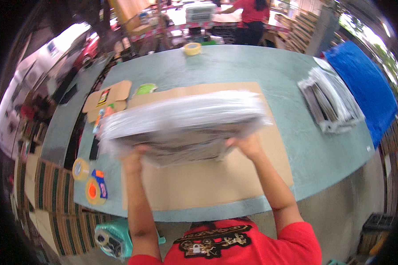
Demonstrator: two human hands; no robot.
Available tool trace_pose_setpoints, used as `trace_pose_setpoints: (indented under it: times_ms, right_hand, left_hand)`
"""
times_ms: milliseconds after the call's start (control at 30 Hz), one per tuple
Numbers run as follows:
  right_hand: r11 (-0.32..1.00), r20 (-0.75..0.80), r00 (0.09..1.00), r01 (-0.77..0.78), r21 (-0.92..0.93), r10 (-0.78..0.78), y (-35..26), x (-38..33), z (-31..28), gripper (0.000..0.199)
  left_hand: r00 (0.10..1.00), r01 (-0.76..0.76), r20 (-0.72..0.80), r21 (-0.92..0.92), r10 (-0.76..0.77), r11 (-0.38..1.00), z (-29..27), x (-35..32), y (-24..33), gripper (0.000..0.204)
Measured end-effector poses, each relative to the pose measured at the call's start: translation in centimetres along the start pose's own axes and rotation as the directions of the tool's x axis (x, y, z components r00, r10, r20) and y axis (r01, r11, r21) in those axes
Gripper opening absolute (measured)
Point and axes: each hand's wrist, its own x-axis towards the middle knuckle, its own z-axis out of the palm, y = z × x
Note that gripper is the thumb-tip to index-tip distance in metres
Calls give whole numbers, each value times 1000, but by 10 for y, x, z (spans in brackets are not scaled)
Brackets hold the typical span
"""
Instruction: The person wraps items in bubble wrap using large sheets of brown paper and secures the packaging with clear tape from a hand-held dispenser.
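Observation:
Both my hands grip a bulky bundle wrapped in clear plastic (pixel 185 117), with dark flat pieces showing through its near side. It is blurred by motion and tilted, over a flat brown cardboard sheet (pixel 208 185). My left hand (pixel 135 157) holds the bundle's near left part; my right hand (pixel 247 143) holds its near right part. The fingers curl under the bundle and are partly hidden. Whether the bundle touches the cardboard, I cannot tell.
On the green table (pixel 323 154), a similar wrapped stack (pixel 331 101) lies right, beside a blue sheet (pixel 362 84). Tape rolls (pixel 80 169) and a tape dispenser (pixel 95 190) sit at left, another tape roll (pixel 192 49) at the far edge. A person in red (pixel 252 15) stands beyond.

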Motion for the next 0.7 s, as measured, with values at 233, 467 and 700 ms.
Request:
trace_pose_setpoints:
  times_ms: [233,467,700]
  right_hand:
    - [513,-569,681,-727,-456,461,176,-71,-105,84]
    - [437,-543,525,-850,-295,655,153,-99,-94,92]
    - [384,-630,665,-747,-543,402,167,-96,-100,79]
  left_hand:
    - [987,-64,-155,-205,32,977,-60,6,-64,66]
    - [974,-179,-161,-116,159,977,-32,10,-48,74]
    - [945,-272,-217,-112,244,956,7,15,-3,89]
